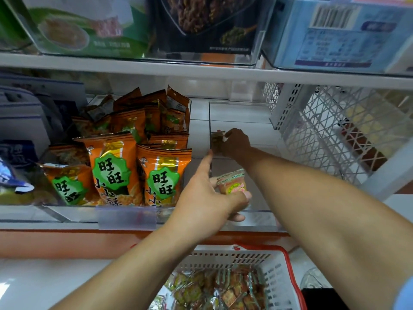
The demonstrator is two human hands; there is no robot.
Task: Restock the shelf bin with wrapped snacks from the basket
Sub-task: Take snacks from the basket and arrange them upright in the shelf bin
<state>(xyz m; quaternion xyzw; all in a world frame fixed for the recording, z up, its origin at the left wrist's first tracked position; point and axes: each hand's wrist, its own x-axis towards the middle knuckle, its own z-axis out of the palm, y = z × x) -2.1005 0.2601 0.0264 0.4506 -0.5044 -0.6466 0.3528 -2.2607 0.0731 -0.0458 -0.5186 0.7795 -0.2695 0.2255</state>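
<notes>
The head view looks down at a shelf where a clear shelf bin (241, 113) sits almost bare, just beside a fuller bin of orange snack bags (136, 153) to its left. The right hand (234, 142) reaches deep into the clear bin, fingers curled round one small wrapped snack (217, 139) near the bin's left wall, about halfway back. The left hand (207, 198) hovers at the bin's front, thumb and lower fingers pinching a second wrapped snack (232, 183) while the index finger points straight out along the bin's wall. So two snacks are in hand, one per hand, and none can be made out lying loose in the bin. Below, the white basket (279, 271) with its red rim holds a heap of the same packets (219, 289), too many and too overlapped to count. These packets look light and small, with thin crinkly film that is likely a little slippery; a pinch across the flat faces or on a sealed edge should hold them, and hard squeezing might crush what is inside. At least three orange bags stand in the front row next door.
</notes>
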